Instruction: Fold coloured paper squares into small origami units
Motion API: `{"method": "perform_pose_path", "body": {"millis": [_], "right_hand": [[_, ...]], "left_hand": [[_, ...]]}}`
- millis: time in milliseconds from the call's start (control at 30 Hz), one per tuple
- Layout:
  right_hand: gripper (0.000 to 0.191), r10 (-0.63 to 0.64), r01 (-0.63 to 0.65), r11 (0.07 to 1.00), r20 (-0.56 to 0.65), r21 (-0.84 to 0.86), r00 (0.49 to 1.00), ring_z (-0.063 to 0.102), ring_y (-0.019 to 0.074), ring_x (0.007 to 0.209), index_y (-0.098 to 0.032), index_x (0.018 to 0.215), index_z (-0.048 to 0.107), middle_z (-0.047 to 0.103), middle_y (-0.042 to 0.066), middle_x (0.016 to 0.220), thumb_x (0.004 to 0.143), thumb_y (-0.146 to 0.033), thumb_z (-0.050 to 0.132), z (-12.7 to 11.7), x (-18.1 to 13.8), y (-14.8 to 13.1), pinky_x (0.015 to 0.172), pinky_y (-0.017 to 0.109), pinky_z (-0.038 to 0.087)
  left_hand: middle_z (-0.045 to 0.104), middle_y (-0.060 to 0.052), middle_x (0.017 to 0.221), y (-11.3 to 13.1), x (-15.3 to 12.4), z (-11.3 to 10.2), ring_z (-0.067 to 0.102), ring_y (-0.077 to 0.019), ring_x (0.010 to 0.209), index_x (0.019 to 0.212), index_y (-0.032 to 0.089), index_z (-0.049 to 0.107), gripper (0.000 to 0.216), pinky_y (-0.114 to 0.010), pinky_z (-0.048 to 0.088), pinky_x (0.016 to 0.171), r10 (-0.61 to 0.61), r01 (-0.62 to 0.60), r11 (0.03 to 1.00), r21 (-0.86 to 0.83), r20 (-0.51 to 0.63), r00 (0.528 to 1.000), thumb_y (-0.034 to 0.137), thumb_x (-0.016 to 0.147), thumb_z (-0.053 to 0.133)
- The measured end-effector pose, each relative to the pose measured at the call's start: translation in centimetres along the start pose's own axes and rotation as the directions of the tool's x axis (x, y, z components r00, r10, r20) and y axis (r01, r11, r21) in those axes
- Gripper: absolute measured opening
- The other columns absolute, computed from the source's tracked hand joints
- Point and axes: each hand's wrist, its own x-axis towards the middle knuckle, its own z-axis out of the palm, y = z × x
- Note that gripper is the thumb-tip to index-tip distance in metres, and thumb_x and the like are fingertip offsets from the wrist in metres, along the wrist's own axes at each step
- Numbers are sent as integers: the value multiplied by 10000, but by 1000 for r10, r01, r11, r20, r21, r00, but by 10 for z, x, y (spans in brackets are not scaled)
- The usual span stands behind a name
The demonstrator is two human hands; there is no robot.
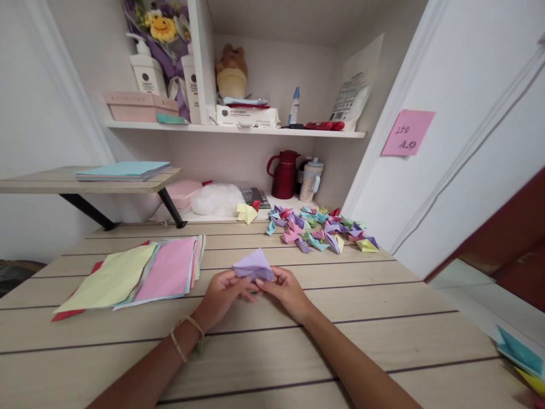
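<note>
A folded piece of purple paper (pixel 254 264), roughly triangular, is held up just above the table between both hands. My left hand (pixel 223 292) pinches its left lower edge, thumb in front. On the other side, my right hand (pixel 286 288) grips the right lower corner, its thumb also pressed to the front. The backs of the fingers behind the paper are partly hidden. Beyond the hands, to the right, lies a pile of small folded paper boats (pixel 315 226) in several colours. A pale yellow folded paper piece (pixel 247 213) stands left of that pile.
Loose coloured sheets (pixel 166 270) lie on the slatted table (pixel 264 358) at the left. Blue sheets (pixel 123 169) rest on a small raised shelf (pixel 38 180). A red jug (pixel 284 175) and a cup (pixel 311 180) stand at the back under a white shelf (pixel 238 130).
</note>
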Motion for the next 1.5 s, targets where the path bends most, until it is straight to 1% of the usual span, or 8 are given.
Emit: {"method": "perform_pose_path", "body": {"millis": [167,233,400,533,767,1000,1267,1500], "right_hand": [[182,-151,82,946,-203,-314,967,424,101,523,-183,729,671,472,-38,548,642,-342,693,-6,2,5,514,223,357],[206,-168,72,937,-260,-342,951,357,81,450,-186,783,663,392,-69,470,644,-335,694,-8,1,6,461,212,307],[231,-93,54,976,-182,-209,979,491,107,458,-174,834,620,545,-36,515,674,-334,667,-9,0,6,449,216,372],[241,-45,35,998,-182,-57,982,588,137,575,-172,811,596,616,1,656,666,-347,675,-9,1,5,564,257,464],[248,-38,16,993,-192,-116,981,577,146,585,-170,685,573,616,8,611,626,-366,713,-11,2,3,578,264,470],[280,-36,46,998,-206,48,978,618,156,675,-185,781,564,649,16,729,606,-321,736,-11,4,5,675,292,490],[310,-31,44,997,-192,64,981,614,187,853,-177,831,605,660,61,937,581,-289,750,-12,5,5,755,303,476],[263,31,-12,995,-181,102,983,615,136,679,-169,767,599,661,6,723,588,-288,751,-11,4,5,684,267,485]], "left_hand": [[719,-73,792,-3,2,-2,667,-199,695,889,129,655,242,-304,514,665,48,-41,997,61,-114,992,297,720,609],[719,-65,804,-6,2,-3,664,-216,761,883,144,663,233,-319,513,713,78,-60,992,115,-158,984,296,715,609],[714,-61,865,-9,2,-5,645,-233,858,914,180,668,237,-321,495,768,106,-64,975,211,-192,976,278,707,606],[708,-69,888,-6,6,-5,637,-220,876,904,159,654,257,-320,481,802,75,-62,995,84,-166,983,258,667,652],[710,-47,717,-5,8,-6,651,-197,741,694,144,644,179,-309,484,761,29,-23,999,29,-239,971,299,620,693],[703,-76,837,-5,9,-4,653,-195,786,932,141,573,372,-319,490,764,40,-51,998,-47,-209,977,273,612,709],[677,-28,677,-6,9,-6,657,-186,736,677,150,559,205,-286,496,721,38,-47,998,-31,-231,972,295,626,695],[681,-30,657,-4,8,-5,662,-180,699,671,152,532,215,-290,495,713,28,-36,999,-34,-216,976,292,630,691]]}}
